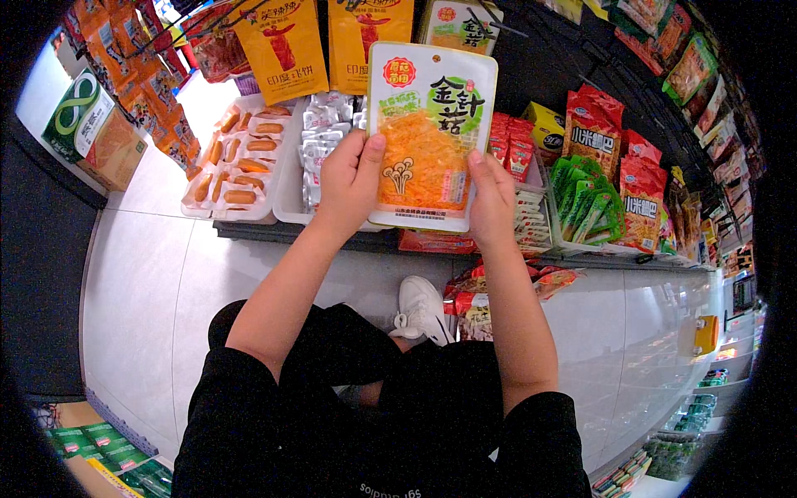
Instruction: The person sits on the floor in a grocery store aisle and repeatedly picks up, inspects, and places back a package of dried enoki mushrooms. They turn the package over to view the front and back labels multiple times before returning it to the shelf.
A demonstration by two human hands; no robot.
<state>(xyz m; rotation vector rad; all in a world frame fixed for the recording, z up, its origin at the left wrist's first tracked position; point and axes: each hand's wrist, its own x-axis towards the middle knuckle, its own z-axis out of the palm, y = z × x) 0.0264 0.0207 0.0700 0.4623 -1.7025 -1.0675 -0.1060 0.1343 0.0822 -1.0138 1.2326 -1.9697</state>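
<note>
A white and orange snack pouch of enoki mushrooms (429, 137) is held upright between both hands, its printed front facing me. My left hand (350, 180) grips the lower left edge, thumb on the front. On the lower right edge, my right hand (492, 199) holds it the same way. Behind its top hangs a similar pouch (457, 28) on a black rack. Two yellow snack bags (283, 53) hang to the left of it. Below them stand a clear bin of small sausages (240, 165) and a bin of silver sachets (320, 140), partly hidden by my left hand.
Right of my hands stand a bin of green packets (585, 202) and red snack bags (641, 202). More red bags (476, 311) lie on the floor beside a white shoe (423, 311). A carton (93, 131) stands at the far left; orange packets (137, 81) hang near it.
</note>
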